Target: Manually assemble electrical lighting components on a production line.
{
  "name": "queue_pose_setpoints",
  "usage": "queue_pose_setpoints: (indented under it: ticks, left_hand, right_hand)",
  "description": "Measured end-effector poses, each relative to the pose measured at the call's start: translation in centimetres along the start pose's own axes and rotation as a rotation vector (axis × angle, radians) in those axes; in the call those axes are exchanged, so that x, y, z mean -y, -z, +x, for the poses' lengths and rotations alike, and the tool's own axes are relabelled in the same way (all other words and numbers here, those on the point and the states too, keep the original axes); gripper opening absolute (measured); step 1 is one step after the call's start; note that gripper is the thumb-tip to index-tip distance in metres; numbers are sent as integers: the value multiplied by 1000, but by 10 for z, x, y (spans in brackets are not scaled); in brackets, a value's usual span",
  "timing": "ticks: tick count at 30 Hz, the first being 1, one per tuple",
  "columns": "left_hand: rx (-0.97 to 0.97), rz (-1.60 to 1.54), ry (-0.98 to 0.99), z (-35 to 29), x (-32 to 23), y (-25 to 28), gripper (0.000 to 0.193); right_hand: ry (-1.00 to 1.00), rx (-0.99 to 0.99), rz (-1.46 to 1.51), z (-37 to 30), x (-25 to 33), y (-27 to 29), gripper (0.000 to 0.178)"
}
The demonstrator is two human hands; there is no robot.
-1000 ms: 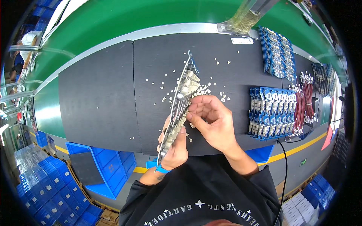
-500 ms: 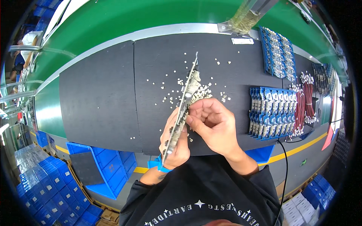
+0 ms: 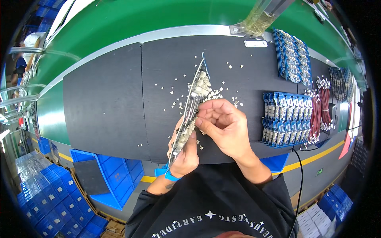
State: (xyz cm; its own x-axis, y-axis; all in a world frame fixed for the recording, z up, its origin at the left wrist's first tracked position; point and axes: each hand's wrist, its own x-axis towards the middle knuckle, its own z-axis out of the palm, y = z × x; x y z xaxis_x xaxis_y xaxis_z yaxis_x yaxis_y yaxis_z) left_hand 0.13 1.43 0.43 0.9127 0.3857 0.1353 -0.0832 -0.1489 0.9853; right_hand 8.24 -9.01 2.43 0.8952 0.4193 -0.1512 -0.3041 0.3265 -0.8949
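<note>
My left hand (image 3: 186, 157) is closed round the lower part of a circuit board panel (image 3: 190, 108), a blue-edged board crowded with white connectors and dark parts. The panel is tilted up, nearly edge-on, and hides some of my left fingers. At the panel's right face, my right hand (image 3: 227, 126) has its thumb and index finger drawn together against the components. Anything between those fingertips is too small to make out. Small white connector pieces (image 3: 215, 94) lie in a loose pile behind the panel, with several more scattered around on the black work mat (image 3: 107, 91).
Rows of blue circuit boards (image 3: 286, 119) stand at the right, with another stack of boards (image 3: 293, 55) behind them. Bundles of red wires (image 3: 326, 107) lie farther right. A metal post (image 3: 262, 20) rises at the back edge. Blue crates (image 3: 115, 178) sit below the table's left front.
The panel has turned slightly, so more of its component face shows, and its top end has shifted a little left. My right hand stays close against it, with its fingers slightly higher.
</note>
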Motion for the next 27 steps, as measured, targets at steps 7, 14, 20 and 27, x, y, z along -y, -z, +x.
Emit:
queue_pose_setpoints:
  ticks: [7, 14, 20, 27]
  left_hand:
    - [80, 24, 29, 0, 7, 6, 38]
    - [50, 59, -26, 3, 5, 0, 37]
    - [42, 58, -89, 5, 4, -2, 36]
    - [67, 4, 45, 0, 15, -2, 38]
  right_hand:
    - [20, -12, 57, -7, 10, -9, 27]
    - [11, 33, 49, -7, 11, -7, 28]
    - [41, 34, 53, -2, 13, -5, 28]
    - [23, 7, 112, -8, 21, -11, 27]
